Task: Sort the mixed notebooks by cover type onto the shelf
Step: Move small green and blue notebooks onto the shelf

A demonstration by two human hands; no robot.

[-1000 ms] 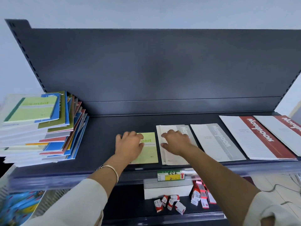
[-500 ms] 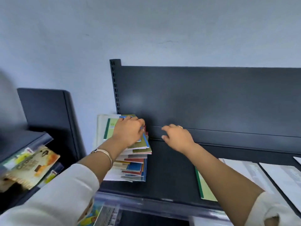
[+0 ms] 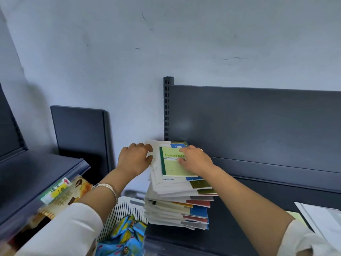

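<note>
Left hand is gripping the edge of the tall mixed notebook pile at the left end of the shelf while the right hand is pinching the green notebook on top, and a careless sideways tug is likely risking toppling the unevenly stacked pile

the shelf is dark grey metal with a smooth, matt painted finish. the stacked notebooks are paper with smooth card covers, and the green notebook on top looks matt. the wall is matt paint, scuffed and hairline-cracked. the basket is white slatted plastic and holds glossy printed packets. a shiny metal bangle and a soft cream cloth sleeve show on the left arm.
</note>
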